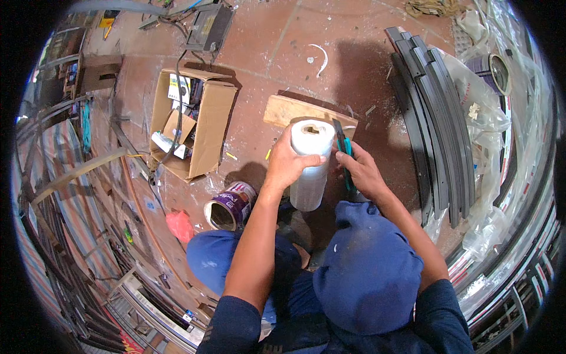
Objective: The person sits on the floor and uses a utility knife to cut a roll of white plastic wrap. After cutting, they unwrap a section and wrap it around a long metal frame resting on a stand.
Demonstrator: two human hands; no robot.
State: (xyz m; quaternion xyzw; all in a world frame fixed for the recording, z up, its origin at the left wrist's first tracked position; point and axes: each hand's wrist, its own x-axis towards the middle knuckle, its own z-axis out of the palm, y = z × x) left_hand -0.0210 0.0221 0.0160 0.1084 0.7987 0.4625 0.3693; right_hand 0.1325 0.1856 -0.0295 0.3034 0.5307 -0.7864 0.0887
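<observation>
My left hand (289,163) is closed round the side of an upright roll of clear plastic film (311,177), its thumb laid across the front. The cardboard core shows at the roll's top end. Just right of the roll, my right hand (364,169) grips teal-handled pliers (345,154) with dark jaws pointing away from me. The pliers are close to the film; whether they touch it I cannot tell. Beyond the roll, a wooden board (283,111) lies on the floor. My blue-clad knees (368,265) are bent below my hands.
An open cardboard box (211,130) of mixed items stands at the left, a purple-labelled can (240,200) on its side nearer me. Dark curved strips (439,124) lie stacked at the right beside clear plastic sheeting (480,106). A red plastic scrap (179,225) lies left of my knee.
</observation>
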